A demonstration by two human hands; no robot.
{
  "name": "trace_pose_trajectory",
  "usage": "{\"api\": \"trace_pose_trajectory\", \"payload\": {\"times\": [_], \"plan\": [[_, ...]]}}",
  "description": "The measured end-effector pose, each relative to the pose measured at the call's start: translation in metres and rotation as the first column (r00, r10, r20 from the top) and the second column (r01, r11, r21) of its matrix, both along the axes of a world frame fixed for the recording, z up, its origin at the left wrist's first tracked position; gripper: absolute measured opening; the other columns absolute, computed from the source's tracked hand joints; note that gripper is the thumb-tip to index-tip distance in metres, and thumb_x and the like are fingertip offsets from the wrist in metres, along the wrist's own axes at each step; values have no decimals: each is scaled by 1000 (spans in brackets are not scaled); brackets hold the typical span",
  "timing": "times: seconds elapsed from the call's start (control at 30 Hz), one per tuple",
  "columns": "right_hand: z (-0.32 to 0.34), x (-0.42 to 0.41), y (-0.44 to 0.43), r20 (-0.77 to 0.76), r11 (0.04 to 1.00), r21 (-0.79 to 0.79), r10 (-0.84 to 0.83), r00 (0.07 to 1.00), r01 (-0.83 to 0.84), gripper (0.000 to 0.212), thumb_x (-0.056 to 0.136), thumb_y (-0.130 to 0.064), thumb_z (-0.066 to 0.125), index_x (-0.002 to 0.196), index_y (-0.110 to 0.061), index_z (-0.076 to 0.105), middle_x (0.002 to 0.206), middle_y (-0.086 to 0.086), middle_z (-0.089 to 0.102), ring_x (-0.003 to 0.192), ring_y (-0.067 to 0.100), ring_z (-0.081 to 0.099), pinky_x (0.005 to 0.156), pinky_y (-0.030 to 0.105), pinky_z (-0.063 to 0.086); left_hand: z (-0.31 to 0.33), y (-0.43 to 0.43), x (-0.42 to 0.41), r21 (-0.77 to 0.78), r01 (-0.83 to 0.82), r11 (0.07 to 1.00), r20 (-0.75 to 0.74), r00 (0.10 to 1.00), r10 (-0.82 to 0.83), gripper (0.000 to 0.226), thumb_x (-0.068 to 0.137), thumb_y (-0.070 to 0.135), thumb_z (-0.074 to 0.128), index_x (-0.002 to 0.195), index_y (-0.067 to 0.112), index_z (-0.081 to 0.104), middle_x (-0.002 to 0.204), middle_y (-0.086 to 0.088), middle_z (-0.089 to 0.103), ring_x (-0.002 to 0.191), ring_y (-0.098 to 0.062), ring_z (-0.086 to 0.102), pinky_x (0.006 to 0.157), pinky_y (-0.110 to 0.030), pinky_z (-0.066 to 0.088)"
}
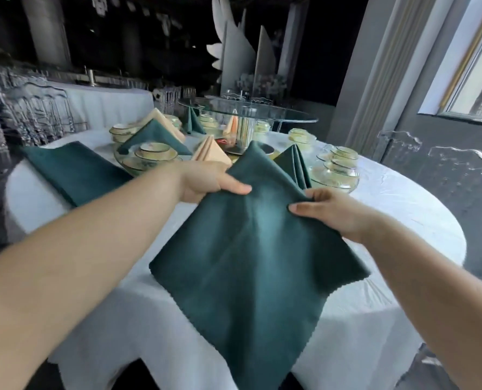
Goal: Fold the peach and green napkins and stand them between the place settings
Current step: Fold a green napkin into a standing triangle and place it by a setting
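Held napkin: a large dark green cloth napkin (251,249) hangs as a diamond over the near edge of the round table with the white tablecloth (389,209), its top corner up by the table's middle and its bottom corner draped past the near rim.
Left hand: the left hand (206,178) is closed on the napkin's upper left edge, thumb lying on top of the cloth, other fingers hidden behind it.
Right hand: the right hand (330,212) pinches the upper right edge, thumb on the front and fingers curled over the fold.
Standing green napkin: a folded dark green napkin (293,164) stands upright just behind the held one.
Standing peach napkin: a folded peach cloth napkin (210,153) stands to the left of that, just behind the left hand.
Flat green cloth: another dark green cloth (74,173) lies flat at the table's left side.
Place settings: pale green bowls on plates (149,157) sit left of the peach napkin; a matching set (338,170) sits right of the standing green one.
Turntable: a round glass turntable (248,114) stands raised at the table's middle.
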State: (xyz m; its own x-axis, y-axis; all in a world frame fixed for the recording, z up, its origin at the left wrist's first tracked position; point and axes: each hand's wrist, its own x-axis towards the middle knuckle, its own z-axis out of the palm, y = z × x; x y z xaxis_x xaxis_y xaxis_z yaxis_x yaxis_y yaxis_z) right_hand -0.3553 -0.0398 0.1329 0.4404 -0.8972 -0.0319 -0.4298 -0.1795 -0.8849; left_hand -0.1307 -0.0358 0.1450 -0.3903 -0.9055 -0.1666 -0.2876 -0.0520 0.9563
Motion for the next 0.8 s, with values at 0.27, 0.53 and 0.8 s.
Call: {"api": "trace_pose_trajectory", "payload": {"times": [0.27, 0.53, 0.8], "plan": [[-58, 5, -58, -91, 984, 86, -149, 985, 157, 13, 87, -16, 58, 76, -20, 63, 81, 5, 66, 73, 23, 61, 82, 37, 51, -49, -78, -3, 214, -3, 977, 102, 995, -19, 14, 93, 11, 47, 97, 13, 61, 82, 2, 72, 70, -12, 68, 70, -27, 56], [-72, 6, -89, -80, 976, 128, -168, 983, 177, 14, 87, -13, 57, 75, -18, 63, 73, 3, 66, 63, 17, 61, 69, 29, 52, -70, -112, 0, 236, 21, 971, 62, 997, -36, 20, 91, 8, 50, 110, 12, 58, 99, -4, 67, 83, -17, 66, 80, -31, 53], [-79, 8, -95, -48, 972, 135, -185, 981, 190, 14, 88, -8, 55, 78, -13, 64, 82, 11, 66, 74, 25, 61, 83, 40, 50, -81, -103, 27, 233, 6, 972, 174, 984, -47, 9, 82, 11, 65, 91, 10, 65, 80, 1, 72, 74, -11, 67, 76, -23, 52]]}}
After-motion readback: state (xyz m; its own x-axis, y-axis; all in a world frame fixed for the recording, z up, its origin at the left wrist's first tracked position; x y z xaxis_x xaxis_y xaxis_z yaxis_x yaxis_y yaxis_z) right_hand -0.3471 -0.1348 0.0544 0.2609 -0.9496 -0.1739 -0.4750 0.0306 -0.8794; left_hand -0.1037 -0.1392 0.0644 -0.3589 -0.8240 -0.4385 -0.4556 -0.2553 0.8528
